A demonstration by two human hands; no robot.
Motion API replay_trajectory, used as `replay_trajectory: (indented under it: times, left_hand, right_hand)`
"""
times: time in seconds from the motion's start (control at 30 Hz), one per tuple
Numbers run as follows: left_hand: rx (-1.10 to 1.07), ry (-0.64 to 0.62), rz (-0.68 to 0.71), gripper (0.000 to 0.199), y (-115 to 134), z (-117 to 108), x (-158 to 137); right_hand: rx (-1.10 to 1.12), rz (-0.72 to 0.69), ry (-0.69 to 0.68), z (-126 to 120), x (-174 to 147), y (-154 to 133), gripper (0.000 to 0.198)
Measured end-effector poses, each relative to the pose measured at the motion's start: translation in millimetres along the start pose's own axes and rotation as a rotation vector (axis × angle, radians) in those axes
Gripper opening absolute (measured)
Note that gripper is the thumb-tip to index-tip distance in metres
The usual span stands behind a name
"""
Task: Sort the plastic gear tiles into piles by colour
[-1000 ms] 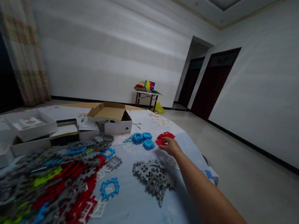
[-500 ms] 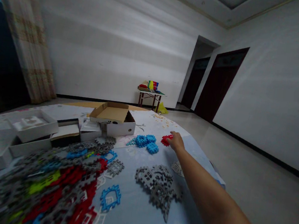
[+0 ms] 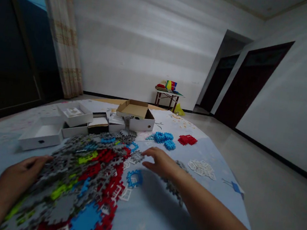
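Observation:
My right hand is above the table with thumb and fingers apart, holding nothing. Its fingertips are beside a grey toothed plastic building piece; contact is unclear. Below them lies a blue square frame piece. My left hand is at the left edge of a large mixed pile of interlocking pieces, in grey, red, green and blue. Its fingertips come together at the grey pieces; what they hold, if anything, is hidden. Farther back lie a red piece group and a blue group.
White window-like pieces lie to the right. My right forearm partly covers a grey group. Open white boxes and a carton with a brown interior stand behind the pile. A blue-ended item is near the right edge.
My right hand has let go of the red piece and moved back left toward the pile, opening. My left hand shows more fully. The view has turned left.

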State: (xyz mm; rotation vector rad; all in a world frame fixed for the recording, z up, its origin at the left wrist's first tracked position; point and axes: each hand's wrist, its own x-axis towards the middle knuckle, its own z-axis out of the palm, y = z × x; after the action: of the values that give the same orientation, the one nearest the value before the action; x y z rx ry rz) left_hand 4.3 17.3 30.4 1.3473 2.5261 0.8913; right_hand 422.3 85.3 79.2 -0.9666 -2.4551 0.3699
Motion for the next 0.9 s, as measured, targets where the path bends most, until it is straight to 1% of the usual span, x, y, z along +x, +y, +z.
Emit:
replay_trajectory:
  times: [0.07, 0.1, 0.17, 0.23, 0.3, 0.37, 0.47, 0.53, 0.6, 0.67, 0.77, 0.83, 0.9]
  left_hand:
    - [-0.048, -0.069, -0.027, 0.045, 9.8, -6.3, -6.6]
    - [-0.067, -0.071, -0.020, 0.045, 13.0, -8.2, -9.0]
    - [-0.096, -0.061, 0.006, 0.044, 15.4, -9.4, -11.0]
    - [-0.121, -0.043, 0.022, 0.044, 13.7, -7.9, -10.0]
    - [-0.130, -0.033, 0.032, 0.044, 11.2, -5.8, -8.1]
    - [-0.125, -0.040, 0.029, 0.044, 9.8, -4.3, -6.9]
    - [-0.150, -0.055, 0.027, 0.044, 9.2, -3.0, -6.6]
    - [-0.169, -0.060, 0.032, 0.044, 8.5, -2.5, -6.3]
    - [-0.172, -0.070, 0.041, 0.044, 7.3, -2.2, -5.6]
    - [-0.163, -0.084, 0.035, 0.044, 6.4, -2.1, -5.2]
    - [-0.148, -0.079, 0.023, 0.044, 6.9, -2.6, -5.9]
    - [-0.148, -0.071, 0.032, 0.044, 8.0, -2.8, -7.0]
    - [-0.155, -0.070, 0.036, 0.043, 8.2, -2.6, -7.6]
  right_hand:
    - [-0.029, -0.053, -0.157, 9.4, -2.3, -15.9, 0.032]
    - [-0.057, -0.068, -0.219, 13.8, -3.5, -19.7, 0.034]
    - [-0.120, -0.076, -0.310, 21.8, -5.3, -20.9, 0.037]
    - [-0.155, -0.080, -0.357, 27.5, -6.3, -17.6, 0.035]
    - [-0.148, -0.088, -0.362, 29.2, -6.7, -15.3, 0.027]
    - [-0.122, -0.070, -0.323, 26.6, -6.5, -16.3, 0.022]
    - [-0.065, 0.033, -0.216, 18.7, -3.8, -20.7, 0.022]
    - [-0.027, 0.095, -0.173, 15.2, -0.1, -20.8, 0.024]
    - [-0.032, 0.144, -0.182, 15.5, 4.2, -16.9, 0.025]
    - [-0.082, 0.205, -0.198, 19.1, 7.9, -10.6, 0.024]
    - [-0.122, 0.277, -0.179, 26.4, 10.7, -2.4, 0.035]
    - [-0.113, 0.284, -0.184, 29.5, 11.4, -0.3, 0.048]
    - [-0.115, 0.267, -0.219, 30.8, 12.3, -0.2, 0.061]
